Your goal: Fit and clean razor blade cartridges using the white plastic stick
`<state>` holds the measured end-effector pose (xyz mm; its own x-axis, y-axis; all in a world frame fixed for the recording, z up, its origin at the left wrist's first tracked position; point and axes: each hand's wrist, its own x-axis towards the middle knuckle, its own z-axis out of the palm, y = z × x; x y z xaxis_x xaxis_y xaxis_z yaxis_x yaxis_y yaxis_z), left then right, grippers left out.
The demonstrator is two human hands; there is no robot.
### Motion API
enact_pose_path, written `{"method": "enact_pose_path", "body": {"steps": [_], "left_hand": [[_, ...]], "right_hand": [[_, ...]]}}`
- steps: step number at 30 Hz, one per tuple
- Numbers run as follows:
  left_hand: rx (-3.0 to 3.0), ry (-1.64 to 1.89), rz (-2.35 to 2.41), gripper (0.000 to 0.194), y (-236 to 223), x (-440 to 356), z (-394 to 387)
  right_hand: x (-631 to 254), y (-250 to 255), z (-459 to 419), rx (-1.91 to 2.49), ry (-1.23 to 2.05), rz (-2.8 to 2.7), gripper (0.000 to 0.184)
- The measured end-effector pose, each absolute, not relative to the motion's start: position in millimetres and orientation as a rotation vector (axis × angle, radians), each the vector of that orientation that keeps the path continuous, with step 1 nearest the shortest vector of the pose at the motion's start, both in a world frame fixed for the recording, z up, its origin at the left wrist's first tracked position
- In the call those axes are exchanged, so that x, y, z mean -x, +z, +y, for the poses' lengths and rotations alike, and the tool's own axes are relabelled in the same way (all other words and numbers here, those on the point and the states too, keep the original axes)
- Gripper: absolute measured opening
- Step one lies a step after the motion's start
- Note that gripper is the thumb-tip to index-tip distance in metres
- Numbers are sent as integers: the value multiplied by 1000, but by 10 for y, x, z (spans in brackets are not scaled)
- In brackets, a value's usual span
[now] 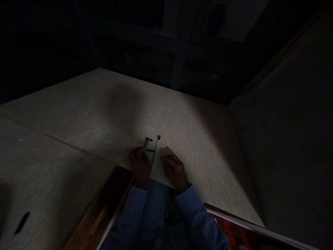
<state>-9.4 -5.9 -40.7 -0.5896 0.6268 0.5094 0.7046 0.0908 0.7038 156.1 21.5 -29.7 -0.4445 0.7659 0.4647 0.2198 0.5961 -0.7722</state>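
Observation:
My left hand (139, 163) is closed around a small razor (148, 140), whose T-shaped head sticks up past the fingertips. A short dark thin piece (150, 150) shows just beside those fingers; I cannot tell whether it is held. Between my hands is a long, slim, pale strip (156, 152) with a dark block at its far end, slanting across the tabletop. My right hand (176, 169) is to the right of the strip, apart from it, with thumb and fingers pressed together. Whatever is in that pinch, if anything, is too dark to make out.
The pale, mottled tabletop (208, 149) has a seam on the left. A dark flat piece (22, 223) lies at lower left. Open wooden drawers or recesses show at the near edge: a brown one (100, 211) left, a red-lined one (229, 227) right. A panel (286, 139) rises at right.

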Motion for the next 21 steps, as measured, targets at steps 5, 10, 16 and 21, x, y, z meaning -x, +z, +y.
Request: {"method": "enact_pose_path", "body": {"steps": [5, 10, 16, 21], "left_hand": [[1315, -1505, -2344, 29, -433, 115, -43], [1300, -1468, -2336, 26, -453, 160, -14], [1372, -1429, -2275, 24, -426, 191, -12], [1560, -1339, -2065, 29, -318, 164, -240]], "right_hand": [[-1567, -317, 187, 769, 805, -2002, 31], [-1544, -361, 219, 761, 817, -1978, 30], [-1566, -330, 182, 689, 761, -1981, 31], [-1873, -242, -5, 636, 758, -1930, 28]]}}
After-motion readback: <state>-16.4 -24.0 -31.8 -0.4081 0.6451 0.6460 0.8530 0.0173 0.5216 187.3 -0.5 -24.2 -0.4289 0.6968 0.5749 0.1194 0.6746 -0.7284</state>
